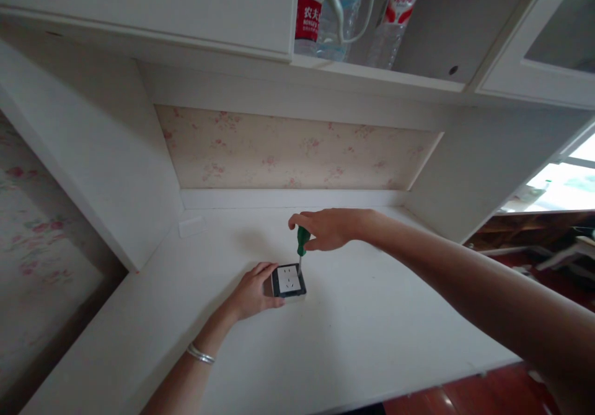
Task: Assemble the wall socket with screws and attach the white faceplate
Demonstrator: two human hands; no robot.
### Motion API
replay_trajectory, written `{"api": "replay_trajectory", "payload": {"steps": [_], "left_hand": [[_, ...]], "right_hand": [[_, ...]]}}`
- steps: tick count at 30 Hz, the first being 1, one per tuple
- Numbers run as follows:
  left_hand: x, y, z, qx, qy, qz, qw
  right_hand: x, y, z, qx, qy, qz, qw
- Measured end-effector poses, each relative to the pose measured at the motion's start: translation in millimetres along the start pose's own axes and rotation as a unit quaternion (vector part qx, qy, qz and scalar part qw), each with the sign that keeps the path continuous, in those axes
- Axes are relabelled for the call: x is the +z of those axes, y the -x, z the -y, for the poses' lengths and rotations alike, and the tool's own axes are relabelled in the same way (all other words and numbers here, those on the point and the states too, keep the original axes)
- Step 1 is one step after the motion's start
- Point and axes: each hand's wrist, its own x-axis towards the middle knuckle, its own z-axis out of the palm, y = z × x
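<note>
A small square wall socket (289, 280) with a white face and dark frame lies on the white desk (362, 328). My left hand (255, 290) grips its left side, fingers curled round the edge, a silver bangle on that wrist. My right hand (328, 228) is closed round the green handle of a screwdriver (302, 244), held upright. Its thin shaft points down to the socket's right top corner.
A white slip (192, 226) lies at the desk's back left corner. Floral wallpaper (297, 155) backs the alcove, with white side panels either side. Water bottles (308, 12) and a white cable stand on the shelf above. The desk's front edge runs along the bottom right.
</note>
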Motion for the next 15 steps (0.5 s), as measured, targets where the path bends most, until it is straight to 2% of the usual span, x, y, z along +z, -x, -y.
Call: {"api": "replay_trajectory", "payload": {"steps": [5,9,10,13,15], "left_hand": [[0.3,0.2,-0.1,0.0,-0.004,-0.008,1.0],[0.3,0.5,0.1,0.0,-0.004,-0.004,1.0],[0.4,0.5,0.3,-0.001,-0.004,-0.001,1.0],[1.0,0.5,1.1,-0.006,-0.004,-0.001,1.0],[1.3,0.5,1.6,-0.006,-0.003,0.0,1.0]], "right_hand": [[-1.6,1.3,5.1,0.067,0.064,-0.015,0.996],[-1.7,2.6,6.9,-0.009,0.0,-0.007,1.0],[-1.6,2.7,7.1,-0.007,0.007,-0.009,1.0],[-1.6,2.8,7.7,0.052,0.053,-0.025,0.997],[-1.9,3.0,7.2,0.038,0.028,-0.024,0.999]]}}
